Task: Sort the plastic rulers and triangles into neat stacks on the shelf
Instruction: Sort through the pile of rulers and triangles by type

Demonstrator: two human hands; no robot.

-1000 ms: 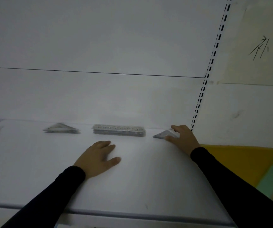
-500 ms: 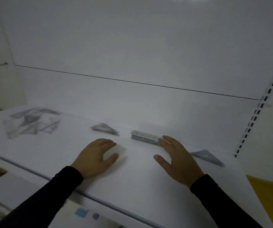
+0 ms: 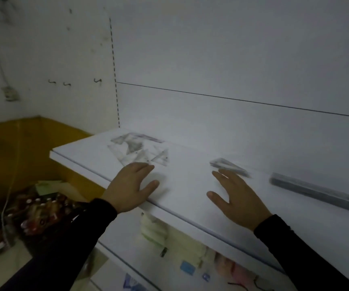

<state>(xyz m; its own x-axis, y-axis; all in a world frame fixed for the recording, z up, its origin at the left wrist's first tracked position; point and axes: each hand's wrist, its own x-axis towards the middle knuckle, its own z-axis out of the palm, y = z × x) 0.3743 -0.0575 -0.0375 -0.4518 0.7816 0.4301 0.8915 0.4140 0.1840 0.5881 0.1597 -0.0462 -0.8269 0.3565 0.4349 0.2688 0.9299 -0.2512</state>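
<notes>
A loose pile of clear plastic triangles (image 3: 137, 152) lies scattered at the left end of the white shelf (image 3: 186, 192). A neat stack of triangles (image 3: 227, 166) sits mid-shelf, and a stack of rulers (image 3: 314, 191) lies to its right. My left hand (image 3: 131, 186) rests flat on the shelf, fingers straight, fingertips at the near edge of the loose pile. My right hand (image 3: 235, 196) hovers or rests flat, fingers spread, its fingertips just in front of the triangle stack. Neither hand holds anything.
The shelf's back panel rises right behind the stacks, with a slotted upright (image 3: 114, 76) at the left. Below the shelf's front edge are packaged goods (image 3: 154, 227). A bag of wrapped items (image 3: 41, 213) sits on the floor at lower left by a yellow wall base.
The view has swung left, bringing the loose pile close. My left hand has reached the pile's edge; my right hand has moved left from the ruler stack to the triangle stack.
</notes>
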